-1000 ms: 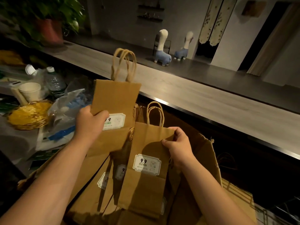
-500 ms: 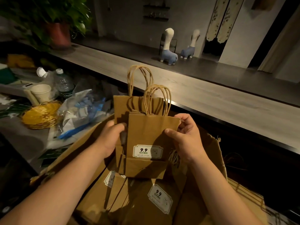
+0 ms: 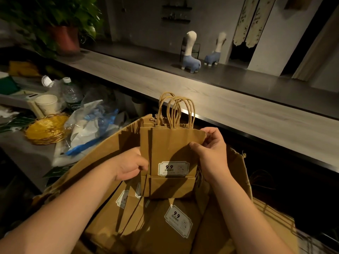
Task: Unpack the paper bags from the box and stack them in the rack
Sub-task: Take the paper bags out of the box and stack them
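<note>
I hold a small stack of flat brown paper bags (image 3: 170, 147) upright over the open cardboard box (image 3: 102, 154). Each bag has twisted paper handles and a white "9.9" label. My left hand (image 3: 131, 165) grips the stack's left edge low down. My right hand (image 3: 211, 154) pinches its upper right corner, thumb on the front. More folded bags (image 3: 165, 222) lie loose inside the box below. No rack is in view.
A long grey counter (image 3: 220, 110) runs behind the box, with two blue-and-white animal figures (image 3: 190, 54). To the left sit a yellow wire basket (image 3: 45, 130), a paper cup (image 3: 46, 104), a water bottle (image 3: 72, 94), plastic bags (image 3: 91, 125) and a potted plant (image 3: 64, 35).
The two bags, held apart a second ago, have been brought together into one aligned stack. My left hand slid down to its left edge; my right moved to the top right corner.
</note>
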A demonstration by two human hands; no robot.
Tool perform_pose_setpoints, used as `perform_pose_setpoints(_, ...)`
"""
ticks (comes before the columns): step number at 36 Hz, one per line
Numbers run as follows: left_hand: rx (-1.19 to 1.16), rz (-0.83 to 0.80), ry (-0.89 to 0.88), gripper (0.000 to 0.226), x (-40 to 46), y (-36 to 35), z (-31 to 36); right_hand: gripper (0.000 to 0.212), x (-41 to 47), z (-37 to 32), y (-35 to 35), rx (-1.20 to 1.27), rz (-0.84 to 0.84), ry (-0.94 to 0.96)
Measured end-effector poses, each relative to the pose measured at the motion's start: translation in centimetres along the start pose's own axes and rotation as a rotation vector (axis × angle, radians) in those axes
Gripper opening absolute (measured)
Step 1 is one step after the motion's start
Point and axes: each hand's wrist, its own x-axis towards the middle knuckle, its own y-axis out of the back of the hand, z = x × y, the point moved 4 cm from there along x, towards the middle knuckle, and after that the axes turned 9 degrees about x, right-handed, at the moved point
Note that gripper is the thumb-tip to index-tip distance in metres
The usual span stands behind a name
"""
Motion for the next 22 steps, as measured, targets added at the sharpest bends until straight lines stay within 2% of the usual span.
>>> perform_pose_setpoints(4, -0.005, -0.005, 0.021, 0.053, 0.1, -0.8, -0.3, 0.034, -0.2, 0.3, -0.3, -0.062, -0.032, 0.030)
perform_pose_setpoints(8, -0.030, 0.043, 0.008, 0.048, 0.8, -1.7, -1.1, 0.034, -0.2, 0.8, -0.6, -0.092, -0.048, 0.019)
perform_pose_setpoints(14, -0.102, 0.192, -0.019, 0.046, 1.6, -1.8, -1.2, 0.060, -0.4, 1.7, -0.8, -0.101, -0.079, -0.105)
perform_pose_setpoints(18, -0.049, 0.266, -0.071, 0.044, 1.7, -0.8, -0.8, 0.039, -0.8, 1.2, -1.5, -0.181, -0.200, -0.070)
perform_pose_setpoints(20, 0.002, 0.310, -0.109, 0.041, 1.7, -0.3, -0.6, 0.034, -0.9, 0.9, -1.8, -0.159, -0.229, -0.041)
perform_pose_setpoints(22, 0.040, 0.353, -0.105, 0.053, 1.7, 0.1, -0.9, 0.034, -1.0, 1.0, -1.9, -0.155, -0.234, -0.047)
